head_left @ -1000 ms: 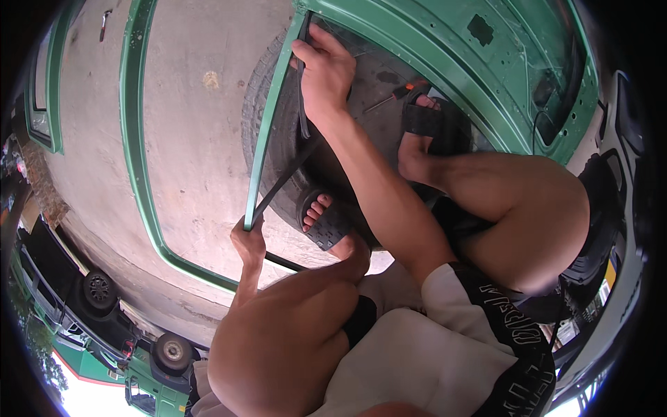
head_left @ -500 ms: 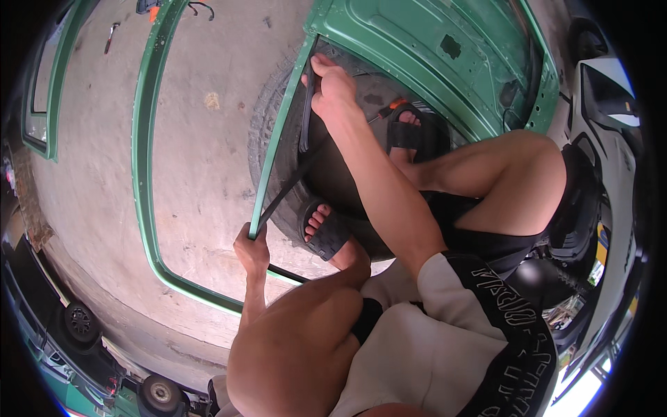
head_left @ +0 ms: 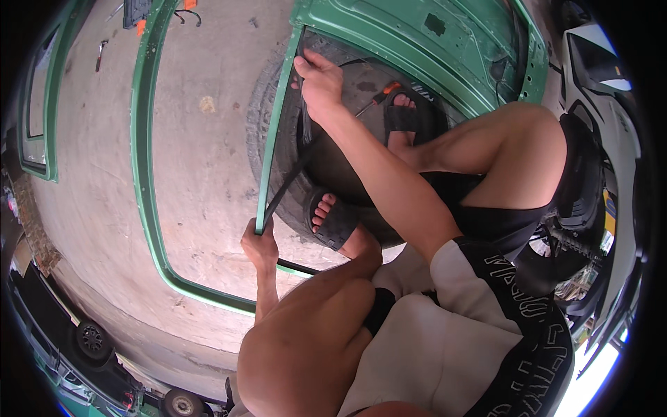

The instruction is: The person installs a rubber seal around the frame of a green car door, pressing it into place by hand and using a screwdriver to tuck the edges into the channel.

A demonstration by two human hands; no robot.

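Observation:
A green vehicle door with an open window frame (head_left: 279,125) lies over a tyre (head_left: 257,125) on the floor. My right hand (head_left: 321,83) is closed on a black rubber weatherstrip (head_left: 285,186), close to the upper corner where the slim bar meets the door panel (head_left: 389,42). Below it, part of the strip hangs in a loop. At the bar's lower end my left hand (head_left: 260,243) wraps round the bar and the strip together. Between the hands the strip runs slack, away from the bar.
An orange-handled screwdriver (head_left: 379,97) lies by my sandalled foot. Another green frame (head_left: 52,104) and a hammer-like tool (head_left: 101,55) are at far left. A white motorbike (head_left: 604,125) stands close on my right; a dark vehicle part with wheels (head_left: 90,338) is at lower left.
The view has shifted slightly. My right hand's fingers have changed their hold on the strip near the upper corner. My left hand keeps its grip at the bar's lower end.

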